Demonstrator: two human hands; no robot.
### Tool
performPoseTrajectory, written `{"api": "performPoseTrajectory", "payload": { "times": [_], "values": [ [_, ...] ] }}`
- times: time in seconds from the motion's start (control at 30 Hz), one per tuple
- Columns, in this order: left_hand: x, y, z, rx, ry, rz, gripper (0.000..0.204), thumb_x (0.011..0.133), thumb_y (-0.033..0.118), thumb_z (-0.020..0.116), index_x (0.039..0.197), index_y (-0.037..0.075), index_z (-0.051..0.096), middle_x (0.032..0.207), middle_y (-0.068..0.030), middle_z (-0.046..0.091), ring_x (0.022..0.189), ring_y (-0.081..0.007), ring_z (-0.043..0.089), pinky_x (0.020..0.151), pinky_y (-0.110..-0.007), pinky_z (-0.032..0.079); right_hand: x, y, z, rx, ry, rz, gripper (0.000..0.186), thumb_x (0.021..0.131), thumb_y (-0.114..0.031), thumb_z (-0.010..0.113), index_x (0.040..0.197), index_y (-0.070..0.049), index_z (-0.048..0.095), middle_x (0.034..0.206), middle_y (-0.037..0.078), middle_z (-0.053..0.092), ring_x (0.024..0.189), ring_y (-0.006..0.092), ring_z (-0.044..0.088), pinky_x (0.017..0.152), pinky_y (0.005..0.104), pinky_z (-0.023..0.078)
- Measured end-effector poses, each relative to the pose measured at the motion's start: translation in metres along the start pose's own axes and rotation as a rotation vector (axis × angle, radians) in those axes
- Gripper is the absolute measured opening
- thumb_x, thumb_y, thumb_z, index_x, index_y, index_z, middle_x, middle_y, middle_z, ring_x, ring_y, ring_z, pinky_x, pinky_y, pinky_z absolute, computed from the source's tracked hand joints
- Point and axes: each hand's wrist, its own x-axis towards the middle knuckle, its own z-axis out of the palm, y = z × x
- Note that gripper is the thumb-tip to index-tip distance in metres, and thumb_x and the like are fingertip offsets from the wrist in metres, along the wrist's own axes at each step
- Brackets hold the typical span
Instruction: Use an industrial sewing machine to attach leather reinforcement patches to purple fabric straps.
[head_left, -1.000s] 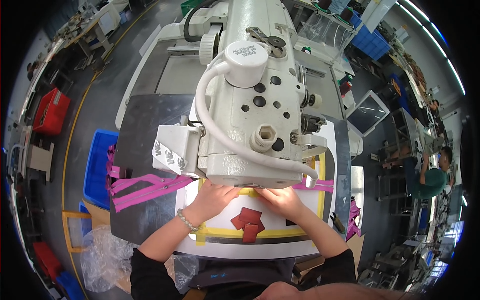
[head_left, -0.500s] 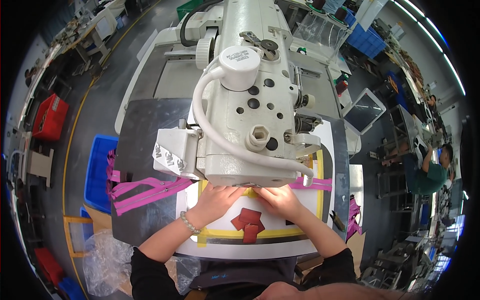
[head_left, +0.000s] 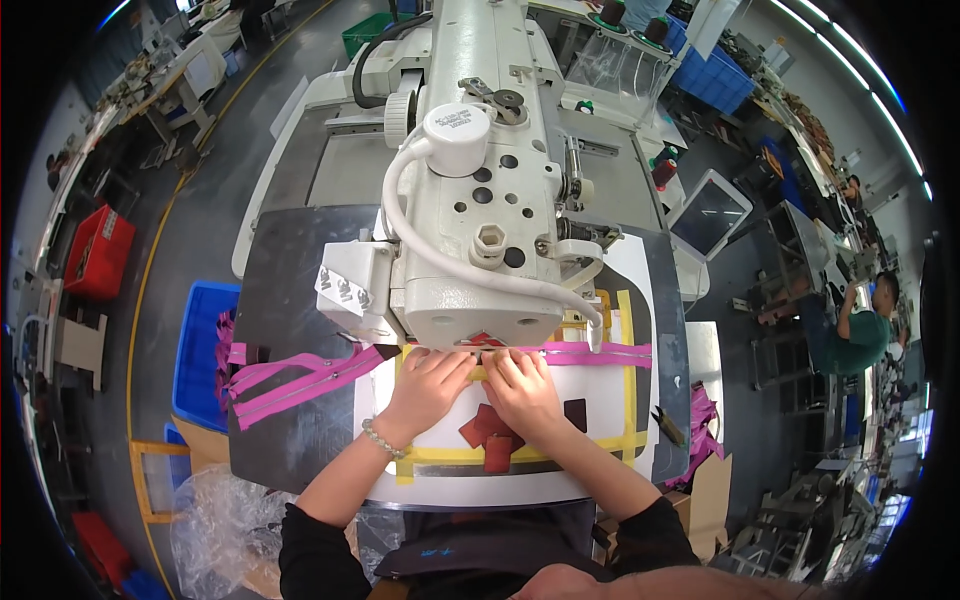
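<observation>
My left hand and my right hand meet below the front of a white sewing machine head. Fingers on both are bent and drawn together; what the fingertips hold is hidden or too small to name. Just beyond them, a bit of red shows under the machine head. One pink zipper runs out to the right from behind my right hand. Left of my left hand lie more pink zippers, with a dark tip near the machine. Several reddish-brown patches lie in a loose pile between my forearms.
Under my hands is a white sheet edged with yellow tape. A dark patch and thread snips lie right. A blue bin stands left, a screen at right. Further right sits another person.
My hands have drawn back slightly from under the machine head, so more of the fingers show. My right hand has shifted left, over the sheet, and the dark patch is more exposed.
</observation>
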Motion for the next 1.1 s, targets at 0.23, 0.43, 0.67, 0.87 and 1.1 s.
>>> {"api": "performPoseTrajectory", "payload": {
  "times": [0.23,0.43,0.67,0.87,1.1],
  "values": [
    [0.0,-0.002,-0.009,0.091,-0.044,-0.07,0.047,0.074,0.031,0.071,0.114,0.011,0.06,0.113,-0.0002,0.06,0.102,-0.0166,0.054,0.099,-0.044,0.032,0.001,-0.001,-0.001,-0.032,0.036,-0.018,0.036,0.077,-0.015,0.064,0.109,0.002,0.062,0.105,0.014,0.057,0.098,0.0277,0.056,0.087,0.0402,0.044],
    [-0.002,0.011,-0.008,0.149,-0.039,-0.055,0.042,0.079,0.028,0.065,0.12,0.017,0.06,0.102,-0.002,0.056,0.1,-0.0177,0.054,0.097,-0.051,0.032,-0.003,-0.003,0.0,-0.033,0.039,-0.008,0.035,0.077,-0.014,0.063,0.109,0.002,0.062,0.105,0.013,0.057,0.099,0.0272,0.056,0.087,0.0404,0.044],
    [0.003,0.023,-0.004,0.283,-0.055,-0.088,0.037,0.083,0.018,0.056,0.12,0.017,0.06,0.098,-0.0024,0.055,0.097,-0.0175,0.055,0.094,-0.051,0.035,-0.001,-0.001,0.002,-0.026,0.055,0.003,0.034,0.076,-0.012,0.063,0.107,0.002,0.063,0.103,0.012,0.057,0.098,0.0264,0.056,0.086,0.0397,0.044],
    [0.007,0.02,-0.003,0.254,-0.118,-0.09,0.035,0.082,0.016,0.055,0.116,0.013,0.061,0.105,-0.0106,0.058,0.107,-0.0236,0.054,0.096,-0.047,0.037,0.001,0.001,0.004,-0.015,0.057,0.019,0.034,0.074,-0.011,0.062,0.106,0.002,0.063,0.102,0.012,0.057,0.098,0.0261,0.056,0.086,0.0398,0.043],
    [0.01,0.022,-0.005,0.335,-0.071,-0.074,0.037,0.081,0.016,0.055,0.117,0.017,0.062,0.095,-0.0045,0.057,0.094,-0.0185,0.056,0.095,-0.047,0.035,0.003,0.001,0.003,0.003,0.051,0.013,0.035,0.072,-0.011,0.063,0.104,0.001,0.063,0.102,0.012,0.057,0.095,0.0256,0.056,0.084,0.0388,0.043]
  ]
}}
